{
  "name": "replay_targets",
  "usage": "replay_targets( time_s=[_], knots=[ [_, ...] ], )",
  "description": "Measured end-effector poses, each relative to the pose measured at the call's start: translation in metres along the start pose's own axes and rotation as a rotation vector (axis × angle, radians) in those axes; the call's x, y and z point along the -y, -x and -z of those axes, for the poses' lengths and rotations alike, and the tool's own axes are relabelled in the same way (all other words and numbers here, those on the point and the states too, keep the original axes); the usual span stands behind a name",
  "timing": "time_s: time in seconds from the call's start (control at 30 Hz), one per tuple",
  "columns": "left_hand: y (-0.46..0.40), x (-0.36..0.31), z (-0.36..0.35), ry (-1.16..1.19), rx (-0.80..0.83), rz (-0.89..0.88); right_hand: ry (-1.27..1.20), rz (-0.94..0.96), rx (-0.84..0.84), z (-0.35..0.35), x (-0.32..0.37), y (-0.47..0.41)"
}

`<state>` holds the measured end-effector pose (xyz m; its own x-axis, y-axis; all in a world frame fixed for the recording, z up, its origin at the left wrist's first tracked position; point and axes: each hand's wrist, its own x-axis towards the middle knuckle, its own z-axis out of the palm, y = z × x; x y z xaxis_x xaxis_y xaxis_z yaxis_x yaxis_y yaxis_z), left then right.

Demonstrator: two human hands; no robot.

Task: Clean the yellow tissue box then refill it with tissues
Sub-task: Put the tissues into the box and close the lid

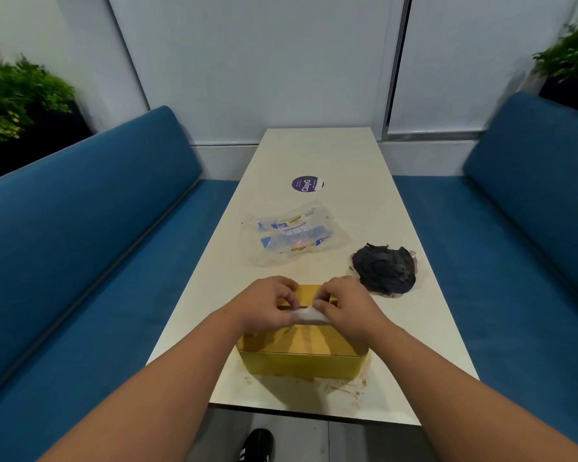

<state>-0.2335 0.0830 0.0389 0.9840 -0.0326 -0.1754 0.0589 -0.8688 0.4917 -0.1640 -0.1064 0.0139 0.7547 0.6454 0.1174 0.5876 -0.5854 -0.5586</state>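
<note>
The yellow tissue box [301, 356] stands near the front edge of the white table [317, 155], with brown smears on the tabletop around its base. My left hand [267, 306] and my right hand [344, 306] are both over the slot on the box's top. Between them they pinch a white tissue [306, 315] that lies at the slot. A clear plastic tissue wrapper [292, 236] with blue and yellow print lies flat on the table beyond the box. To the right of the box rests a crumpled dark cloth [386, 270].
A round purple sticker [307, 184] is on the table farther back. Blue bench seats [90, 248] run along both sides of the table. Green plants [17, 95] stand behind each bench. My black shoe [257, 445] shows below the table's front edge.
</note>
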Motion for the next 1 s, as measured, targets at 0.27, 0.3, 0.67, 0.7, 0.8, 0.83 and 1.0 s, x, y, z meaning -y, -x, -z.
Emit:
replay_targets(
  time_s=[0.27, 0.3, 0.67, 0.7, 0.8, 0.83, 1.0],
  knots=[
    [-0.002, 0.001, -0.005, 0.217, -0.122, 0.104, -0.292, -0.099, -0.035, -0.002, 0.002, 0.001],
    [-0.002, 0.001, -0.005, 0.269, -0.142, 0.120, -0.271, -0.091, -0.032, -0.004, 0.003, 0.002],
    [-0.001, 0.009, -0.005, 0.492, -0.250, 0.196, -0.252, -0.158, -0.124, -0.015, -0.002, 0.000],
    [-0.001, 0.009, -0.005, 0.496, -0.258, 0.206, -0.249, -0.149, -0.130, -0.015, -0.002, 0.000],
    [0.002, 0.009, -0.005, 0.475, -0.275, 0.206, -0.238, -0.156, -0.135, -0.016, 0.000, -0.001],
    [0.003, 0.008, -0.005, 0.457, -0.275, 0.200, -0.238, -0.165, -0.131, -0.015, 0.001, -0.001],
    [-0.002, 0.006, -0.015, 0.021, -0.213, 0.231, -0.237, -0.178, -0.128, -0.013, 0.012, -0.007]
  ],
)
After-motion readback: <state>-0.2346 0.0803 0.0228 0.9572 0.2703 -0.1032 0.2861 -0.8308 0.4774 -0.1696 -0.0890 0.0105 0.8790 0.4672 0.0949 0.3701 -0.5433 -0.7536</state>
